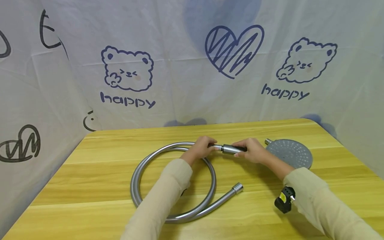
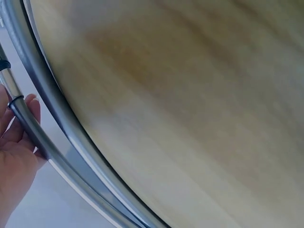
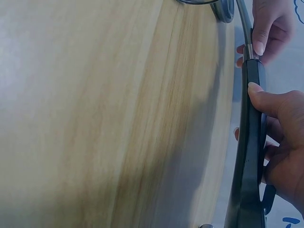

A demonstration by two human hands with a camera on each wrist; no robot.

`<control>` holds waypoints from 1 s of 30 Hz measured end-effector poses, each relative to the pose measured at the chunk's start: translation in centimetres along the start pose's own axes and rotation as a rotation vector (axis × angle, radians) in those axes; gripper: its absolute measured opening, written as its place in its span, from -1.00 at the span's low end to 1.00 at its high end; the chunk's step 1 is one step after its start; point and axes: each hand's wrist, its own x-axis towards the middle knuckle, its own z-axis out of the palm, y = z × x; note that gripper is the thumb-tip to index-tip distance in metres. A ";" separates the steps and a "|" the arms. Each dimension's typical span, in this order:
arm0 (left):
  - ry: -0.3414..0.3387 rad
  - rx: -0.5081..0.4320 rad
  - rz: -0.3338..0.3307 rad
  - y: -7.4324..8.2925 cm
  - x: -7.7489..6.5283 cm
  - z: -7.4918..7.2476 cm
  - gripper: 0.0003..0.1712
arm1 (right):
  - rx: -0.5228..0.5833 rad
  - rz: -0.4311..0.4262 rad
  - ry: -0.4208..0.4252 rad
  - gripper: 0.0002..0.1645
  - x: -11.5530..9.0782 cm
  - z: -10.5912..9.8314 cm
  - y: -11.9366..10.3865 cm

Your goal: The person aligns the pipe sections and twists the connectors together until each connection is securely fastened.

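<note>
A silver shower hose point(image 1: 134, 180) lies coiled on the table, and one of its ends is raised in my left hand point(image 1: 201, 146). The fingers and thumb of that hand pinch it just behind the end collar point(image 2: 14, 85). My right hand point(image 1: 253, 150) grips a silver and dark shower handle point(image 1: 229, 149), with the thumb laid along it in the right wrist view. Hose end and handle line up end to end, meeting between both hands. Part of the handle is hidden behind the right hand. A grey round shower head point(image 1: 289, 154) with small holes sits just right of it.
The hose's other end, a metal nut point(image 1: 238, 188), points right on the wooden table point(image 1: 96, 186). White cloth point(image 1: 180, 90) with drawings hangs behind and at the sides. A black device point(image 1: 285, 200) is strapped at the right wrist.
</note>
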 end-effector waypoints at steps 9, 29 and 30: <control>-0.003 0.018 0.013 0.2 0.0 0.0 -0.74 | -0.002 -0.004 0.001 -0.55 -0.2 -0.2 -0.1; 0.017 0.016 -0.051 0.4 0.1 0.1 -0.80 | 0.012 -0.008 -0.002 -0.55 0.0 -0.1 0.0; 0.017 0.018 -0.053 0.5 0.0 0.1 -0.80 | 0.014 -0.008 -0.002 -0.55 0.0 -0.1 0.0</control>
